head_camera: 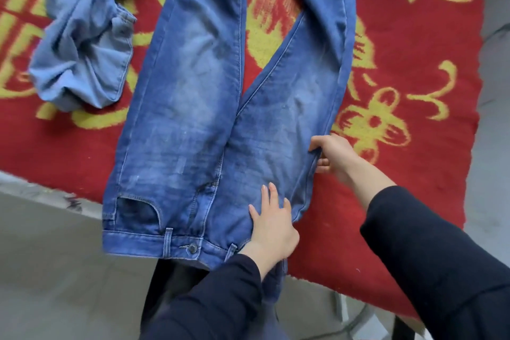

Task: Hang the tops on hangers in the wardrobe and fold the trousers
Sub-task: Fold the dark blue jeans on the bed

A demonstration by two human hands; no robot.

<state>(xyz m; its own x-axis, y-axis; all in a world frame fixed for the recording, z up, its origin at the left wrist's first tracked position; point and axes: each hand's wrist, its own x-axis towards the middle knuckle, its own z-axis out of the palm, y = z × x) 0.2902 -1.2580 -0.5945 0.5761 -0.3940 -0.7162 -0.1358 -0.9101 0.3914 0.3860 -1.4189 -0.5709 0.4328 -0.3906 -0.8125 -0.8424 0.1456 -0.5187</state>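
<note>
A pair of blue jeans [190,107] lies front-up on the red bedspread [414,69], its waistband hanging over the near edge and its two legs spreading away from me. My left hand [273,226] lies flat with straight fingers on the jeans near the right hip, just above the waistband. My right hand [332,156] grips the outer seam of the right leg at thigh height, thumb on top and fingers under the edge.
A crumpled lighter blue denim garment [82,44] lies at the far left on the red and yellow flowered spread. Grey floor [55,270] shows below the bed's near edge, and a grey surface runs along the right side.
</note>
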